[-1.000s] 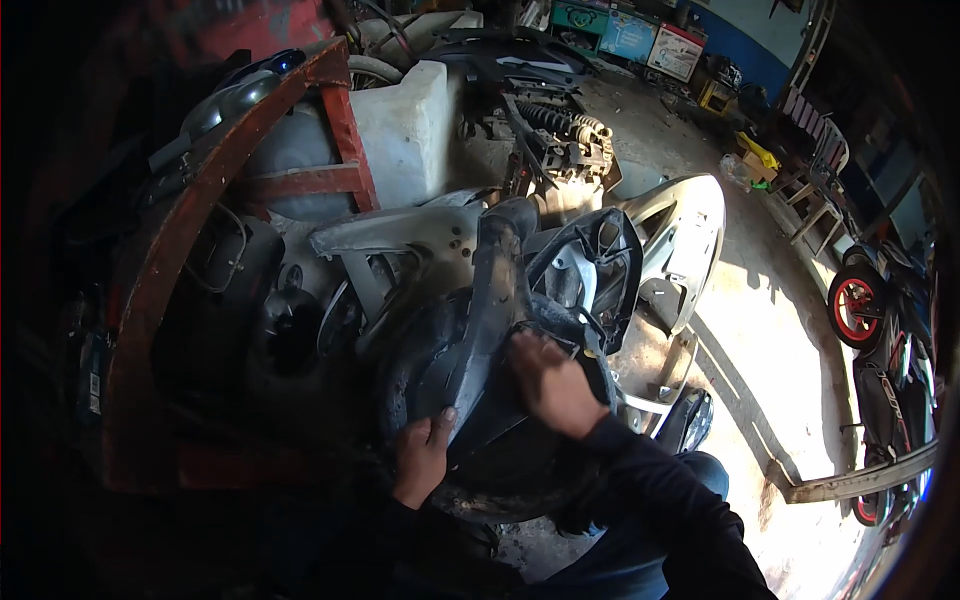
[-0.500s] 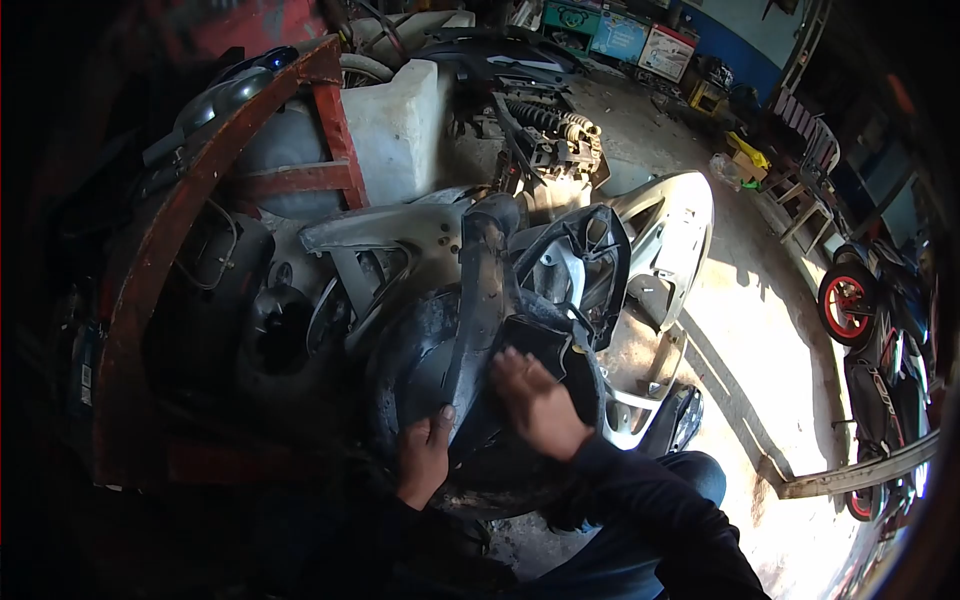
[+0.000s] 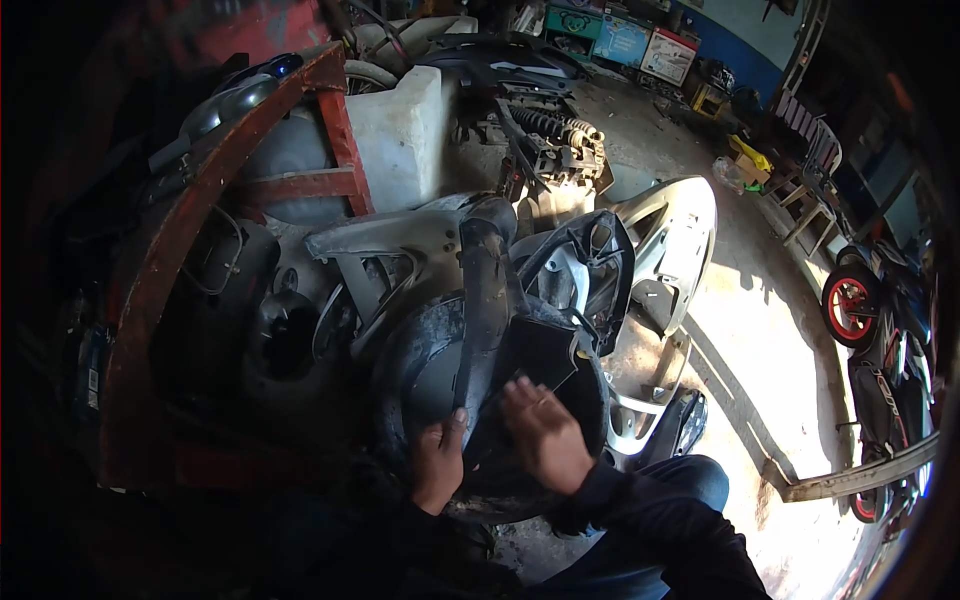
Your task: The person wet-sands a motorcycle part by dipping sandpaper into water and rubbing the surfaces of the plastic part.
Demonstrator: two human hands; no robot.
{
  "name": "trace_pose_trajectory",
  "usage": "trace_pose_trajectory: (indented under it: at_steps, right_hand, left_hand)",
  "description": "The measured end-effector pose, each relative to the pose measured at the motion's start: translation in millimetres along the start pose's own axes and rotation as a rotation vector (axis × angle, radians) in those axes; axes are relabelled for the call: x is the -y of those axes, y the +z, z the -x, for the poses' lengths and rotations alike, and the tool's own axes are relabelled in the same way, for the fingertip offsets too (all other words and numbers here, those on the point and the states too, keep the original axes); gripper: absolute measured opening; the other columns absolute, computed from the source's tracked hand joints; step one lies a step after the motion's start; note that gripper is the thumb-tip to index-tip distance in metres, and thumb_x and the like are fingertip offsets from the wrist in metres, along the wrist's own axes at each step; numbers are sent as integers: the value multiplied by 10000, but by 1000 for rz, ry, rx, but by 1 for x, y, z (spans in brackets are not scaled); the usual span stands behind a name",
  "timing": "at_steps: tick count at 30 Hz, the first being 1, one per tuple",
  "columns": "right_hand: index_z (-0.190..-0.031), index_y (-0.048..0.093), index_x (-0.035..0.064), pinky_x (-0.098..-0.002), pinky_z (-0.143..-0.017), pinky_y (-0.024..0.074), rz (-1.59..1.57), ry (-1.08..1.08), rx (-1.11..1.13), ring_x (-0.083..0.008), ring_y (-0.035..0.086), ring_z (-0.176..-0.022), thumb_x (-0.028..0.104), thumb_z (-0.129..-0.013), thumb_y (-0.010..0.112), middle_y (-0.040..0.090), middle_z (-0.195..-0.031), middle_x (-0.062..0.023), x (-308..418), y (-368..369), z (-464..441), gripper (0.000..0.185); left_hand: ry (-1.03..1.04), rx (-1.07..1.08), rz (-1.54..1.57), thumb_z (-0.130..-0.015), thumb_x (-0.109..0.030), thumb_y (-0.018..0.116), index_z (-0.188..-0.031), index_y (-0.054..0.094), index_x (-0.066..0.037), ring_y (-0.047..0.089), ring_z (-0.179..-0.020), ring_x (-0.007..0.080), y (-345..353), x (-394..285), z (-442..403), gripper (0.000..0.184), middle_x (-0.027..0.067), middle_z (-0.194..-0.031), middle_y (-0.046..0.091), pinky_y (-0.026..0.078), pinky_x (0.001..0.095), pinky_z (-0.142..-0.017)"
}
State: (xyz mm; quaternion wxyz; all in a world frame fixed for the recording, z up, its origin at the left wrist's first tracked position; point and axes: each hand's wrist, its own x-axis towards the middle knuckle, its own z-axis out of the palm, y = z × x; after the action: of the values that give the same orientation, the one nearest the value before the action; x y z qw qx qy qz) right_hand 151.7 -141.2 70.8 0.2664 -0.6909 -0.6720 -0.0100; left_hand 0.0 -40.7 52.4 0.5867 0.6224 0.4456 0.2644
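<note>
A long, dark plastic motorcycle panel (image 3: 485,300) lies tilted across a round black basin (image 3: 405,345) in front of me. My left hand (image 3: 439,465) is closed on the panel's near end, with its thumb on top along the edge. My right hand (image 3: 547,435) lies flat with the fingers stretched out, over the dark wide part to the right of the panel's ridge. Its palm side is hidden, so I cannot see whether anything thin lies under it.
Pale fairing pieces (image 3: 410,228) lie behind the basin, with a silver-white panel (image 3: 690,230) on the right. A red-brown wooden frame (image 3: 190,240) rises on the left. Farther back are a shock absorber (image 3: 550,122) and a concrete block (image 3: 405,130). A motorcycle (image 3: 880,350) stands at right.
My right hand has slid slightly toward me and to the right over the panel. The left hand keeps its hold, and the view has shifted a little.
</note>
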Motion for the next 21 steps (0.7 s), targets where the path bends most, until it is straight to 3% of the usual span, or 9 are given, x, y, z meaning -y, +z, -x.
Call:
trace_pose_trajectory:
  at_steps: [2,3,6,8,11,14,18,21]
  right_hand:
    - [-1139,612,-63,-475,-1076,397,121,144,-152,-358,534,-1255,72,-837,569,573,-1270,-272,-49,-7,-17,334]
    - [-1145,611,-62,-481,-1082,387,145,149,-121,-355,516,-1276,83,-832,589,572,-1280,-260,-63,-4,-17,346]
    - [-1178,603,-38,-461,-1108,357,29,64,-57,-366,480,-1302,74,-903,563,531,-1346,-246,12,0,13,300]
    - [-1177,599,-49,-478,-1091,373,-52,76,-38,-386,491,-1281,74,-905,561,532,-1339,-251,0,-8,8,300]
    - [-1188,599,-47,-473,-1075,392,224,195,-205,-370,515,-1268,44,-882,589,571,-1296,-243,-37,-15,-11,320]
    - [-1174,617,-45,-473,-1088,383,31,104,-99,-389,510,-1274,34,-867,592,576,-1288,-252,18,-4,15,318]
    - [-1180,610,-53,-481,-1093,374,178,244,-208,-387,524,-1259,36,-860,598,573,-1292,-252,-40,-18,-11,333]
    - [-1184,609,-47,-472,-1086,384,90,119,-130,-394,515,-1265,42,-851,599,571,-1299,-237,7,-7,10,344]
  left_hand:
    - [-74,46,73,-1002,-422,519,-801,641,41,514,-588,84,2,5,4,520,47,-652,600,454,287,-509]
    - [-79,50,86,-1002,-422,519,-801,641,41,514,-588,84,5,12,5,520,47,-652,600,454,287,-509]
    - [48,34,31,-1005,-402,519,-782,642,29,529,-572,89,12,18,-3,501,46,-652,611,477,288,-467]
    - [-19,30,120,-1007,-393,517,-782,639,25,539,-557,88,8,0,6,490,41,-655,610,490,282,-466]
    - [-123,56,207,-1009,-378,518,-798,629,30,572,-543,105,12,-3,11,473,46,-656,605,500,283,-476]
    - [-52,0,202,-1010,-369,518,-783,614,29,575,-527,112,18,10,5,469,34,-622,564,501,286,-471]
    - [-124,1,219,-1014,-374,508,-748,601,25,529,-517,95,15,-8,13,488,28,-613,554,482,283,-471]
    - [-60,4,210,-1018,-382,497,-747,602,25,532,-516,101,22,3,9,501,41,-627,581,476,282,-477]
